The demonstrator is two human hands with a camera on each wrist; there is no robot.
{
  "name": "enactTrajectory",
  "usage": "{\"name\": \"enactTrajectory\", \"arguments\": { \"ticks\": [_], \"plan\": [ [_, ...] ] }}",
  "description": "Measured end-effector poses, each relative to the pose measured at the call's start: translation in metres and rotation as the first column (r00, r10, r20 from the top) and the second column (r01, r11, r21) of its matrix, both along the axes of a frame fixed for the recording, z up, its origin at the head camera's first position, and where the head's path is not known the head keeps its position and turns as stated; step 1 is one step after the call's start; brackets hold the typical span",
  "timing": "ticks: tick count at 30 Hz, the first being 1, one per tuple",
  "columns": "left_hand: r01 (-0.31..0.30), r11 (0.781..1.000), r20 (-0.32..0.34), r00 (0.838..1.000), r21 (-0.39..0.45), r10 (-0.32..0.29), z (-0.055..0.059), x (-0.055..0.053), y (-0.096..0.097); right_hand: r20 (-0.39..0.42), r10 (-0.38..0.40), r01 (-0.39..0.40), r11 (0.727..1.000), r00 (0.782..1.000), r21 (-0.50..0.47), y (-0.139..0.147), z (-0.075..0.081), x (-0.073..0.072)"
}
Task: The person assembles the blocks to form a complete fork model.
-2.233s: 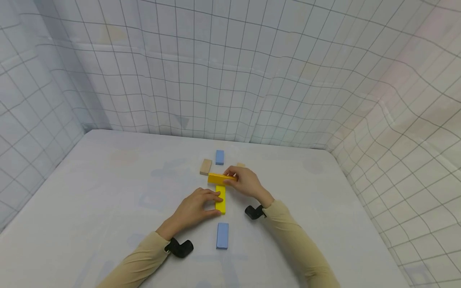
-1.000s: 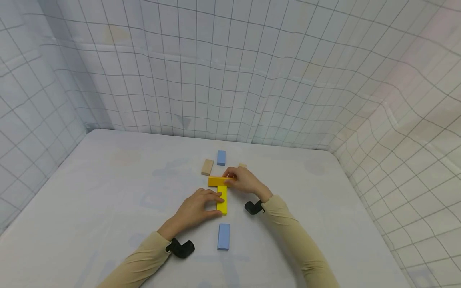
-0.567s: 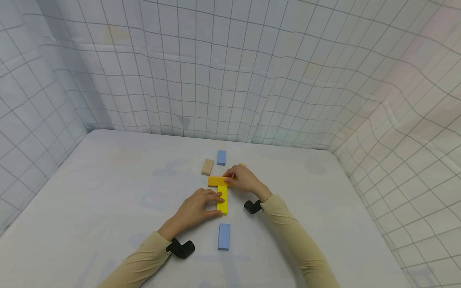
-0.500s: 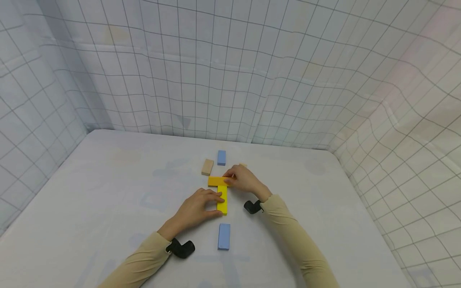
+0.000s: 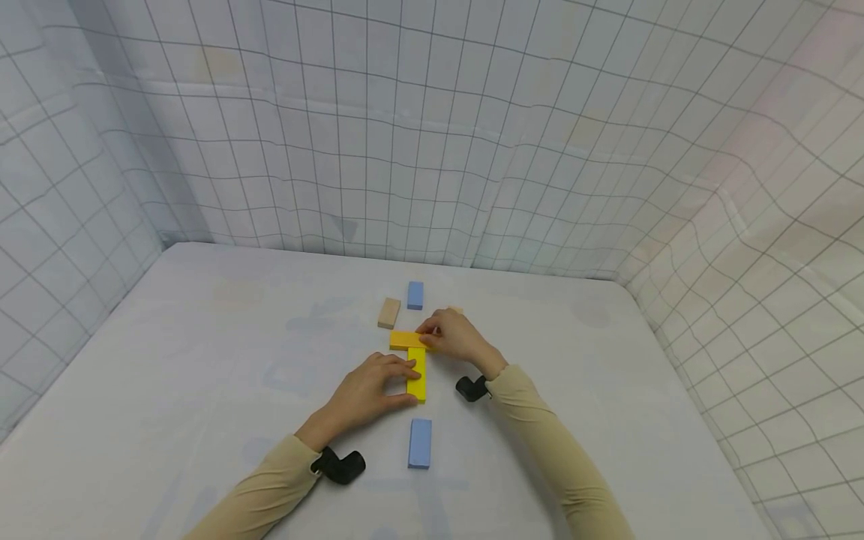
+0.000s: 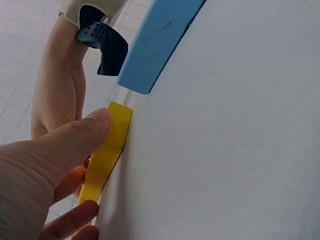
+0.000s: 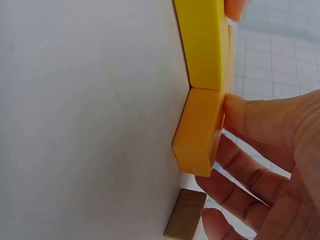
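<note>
Between right fingers (image 7: 252, 172), orange block (image 7: 199, 127) touching yellow block (image 7: 202, 45)

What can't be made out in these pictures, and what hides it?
Head view: most of the rightmost pale wooden block, hidden by the right hand.
Head view: right end of the orange rectangular block, covered by that hand.
Left wrist view: one end of the blue rectangular block, cut off by the top edge.

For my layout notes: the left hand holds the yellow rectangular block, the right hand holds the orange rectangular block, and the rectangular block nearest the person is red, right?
Not red: the block nearest the person is blue, as the head view shows. The left hand holds the yellow block and the right hand the orange block.
</note>
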State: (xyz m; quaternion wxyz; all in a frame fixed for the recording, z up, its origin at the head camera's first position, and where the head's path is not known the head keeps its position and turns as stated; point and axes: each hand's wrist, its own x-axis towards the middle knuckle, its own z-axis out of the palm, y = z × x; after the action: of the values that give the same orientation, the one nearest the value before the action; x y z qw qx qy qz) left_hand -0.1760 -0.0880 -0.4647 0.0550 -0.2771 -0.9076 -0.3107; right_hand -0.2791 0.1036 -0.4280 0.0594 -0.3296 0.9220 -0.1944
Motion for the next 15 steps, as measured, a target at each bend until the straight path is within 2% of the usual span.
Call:
{"name": "enactTrajectory", "arguments": {
  "ticks": [4,9,15],
  "plan": [
    [-0.003,1.0,0.005,1.0,0.002,0.003,-0.0002,0.0003,0.0,-0.022,0.0,0.0,1.0,1.0,0.026,0.0001,0.0005,0.0025],
    [-0.004,1.0,0.004,1.0,-0.004,0.005,-0.0002,0.0002,-0.0001,-0.061,0.041,-0.037,0.997,0.997,0.063,0.002,0.0023,0.0057],
    [-0.01,1.0,0.001,1.0,-0.006,0.01,-0.0014,-0.0005,0.0,-0.057,0.09,-0.086,0.993,0.994,0.08,0.0059,0.0067,0.0084]
  ]
}}
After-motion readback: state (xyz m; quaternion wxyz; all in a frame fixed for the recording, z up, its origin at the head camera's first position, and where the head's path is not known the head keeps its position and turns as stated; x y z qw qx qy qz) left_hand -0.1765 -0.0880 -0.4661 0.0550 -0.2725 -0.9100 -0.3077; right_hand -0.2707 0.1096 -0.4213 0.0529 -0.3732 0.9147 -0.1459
